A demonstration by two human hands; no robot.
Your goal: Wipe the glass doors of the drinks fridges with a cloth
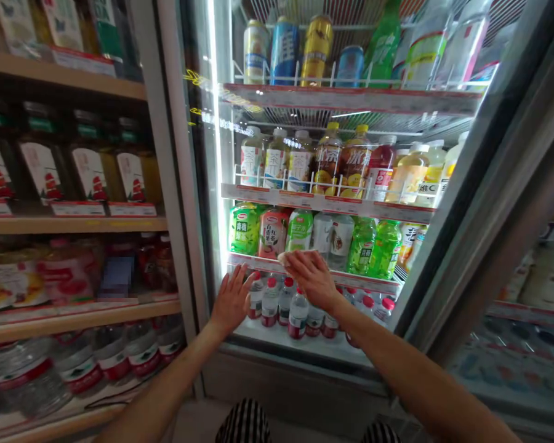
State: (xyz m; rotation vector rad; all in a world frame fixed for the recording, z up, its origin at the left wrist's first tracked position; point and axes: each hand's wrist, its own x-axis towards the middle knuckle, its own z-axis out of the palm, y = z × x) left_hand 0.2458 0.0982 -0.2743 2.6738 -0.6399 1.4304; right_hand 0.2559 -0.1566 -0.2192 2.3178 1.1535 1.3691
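My left hand [231, 299] is raised at the lower left of the glass door [203, 184] of a lit drinks fridge, fingers spread, holding nothing. Farther right, my right hand [311, 277] lies flattened at the glass, in front of the lower shelf edge. A pale cloth [283, 258] shows at its fingertips; most of it is hidden under the palm. Behind the hands stand green tea bottles [362, 246] and, lower down, small water bottles with red caps [298, 314].
Wooden shelves [74, 226] with juice bottles and large water bottles [78, 366] stand on the left. Cans [316, 49] and bottled teas [327, 157] fill the upper fridge shelves. A dark door frame [484, 184] slants down the right side. Striped-clothed knees [243, 423] show below.
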